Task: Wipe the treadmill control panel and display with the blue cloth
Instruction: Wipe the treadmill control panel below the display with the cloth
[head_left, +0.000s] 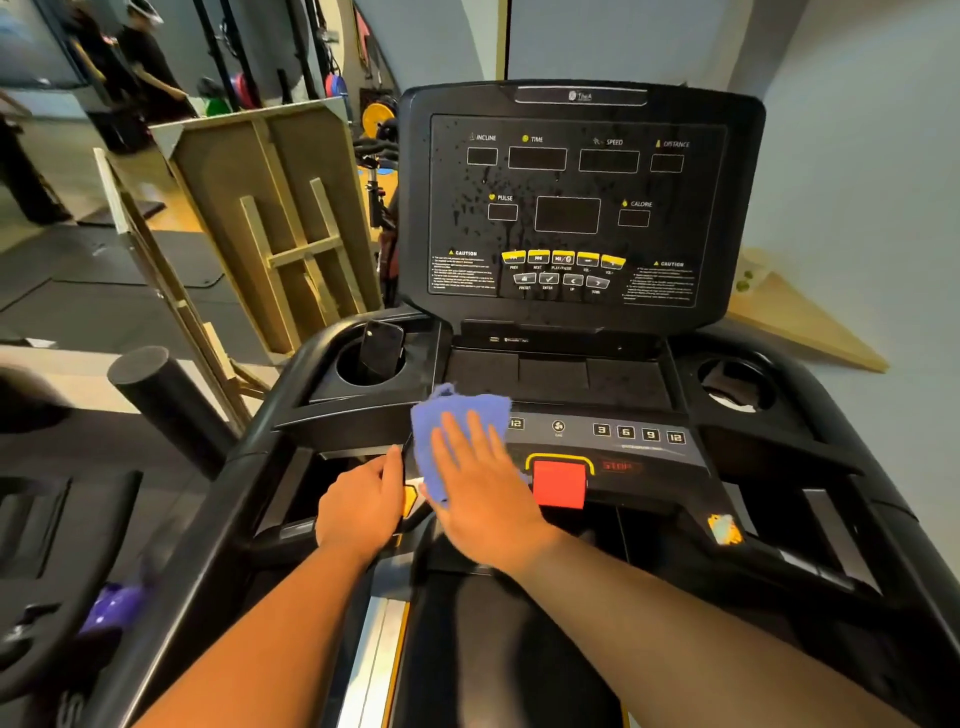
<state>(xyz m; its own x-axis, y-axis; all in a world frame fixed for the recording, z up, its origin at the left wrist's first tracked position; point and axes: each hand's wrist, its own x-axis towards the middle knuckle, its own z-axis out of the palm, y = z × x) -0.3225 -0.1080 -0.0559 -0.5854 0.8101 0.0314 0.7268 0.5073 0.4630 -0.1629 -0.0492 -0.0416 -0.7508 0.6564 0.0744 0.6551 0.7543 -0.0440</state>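
Note:
The blue cloth (457, 415) lies on the left part of the treadmill's lower control panel (634, 441). My right hand (480, 480) presses flat on the cloth, fingers spread, and covers its lower half. My left hand (363, 506) curls around the black handlebar edge just left of the cloth. Above stands the black display (571, 208), upright, with labelled windows and many droplets and runs of liquid on it. The red stop button (560, 483) sits right beside my right hand.
A dark phone (382, 348) leans in the left cup holder; the right cup holder (737, 387) holds something dark. Wooden frames (270, 218) lean at the left. A black roller end (156, 384) and another machine stand at the left. People stand far back left.

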